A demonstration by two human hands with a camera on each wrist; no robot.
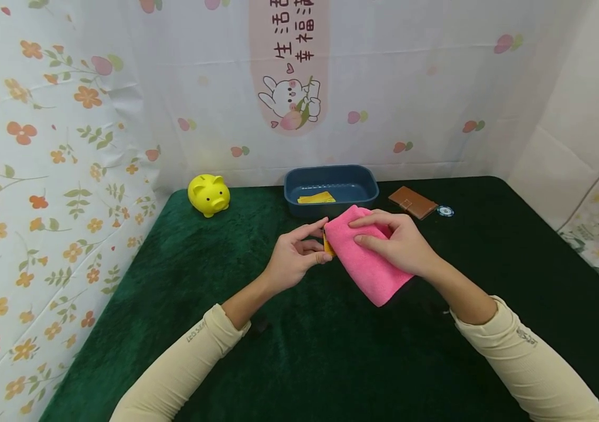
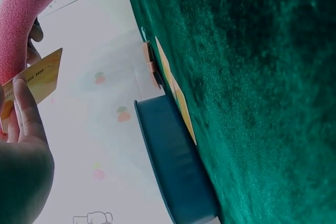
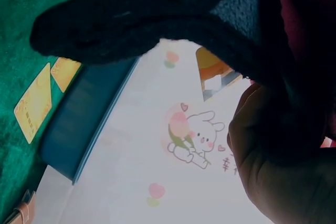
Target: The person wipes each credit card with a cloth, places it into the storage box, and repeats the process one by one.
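In the head view my left hand [image 1: 294, 256] pinches a gold bank card [image 1: 328, 243] by its edge. The left wrist view shows more of this card [image 2: 44, 80], with raised digits on its face and a finger lying along it. My right hand [image 1: 397, 237] grips a folded pink cloth [image 1: 365, 258], which hangs down and covers much of the card in the head view. From the right wrist the cloth [image 3: 121, 22] looks dark, and a corner of the card [image 3: 212, 72] sticks out past it.
Behind the hands stands a blue bin [image 1: 331, 210] with yellow cards [image 1: 316, 198] inside. Gold cards [image 3: 34, 103] lie on the green tablecloth [image 1: 173, 328] before it. A yellow piggy bank [image 1: 208, 194] stands back left; a brown wallet [image 1: 412, 202] and a poker chip [image 1: 445, 210] lie right.
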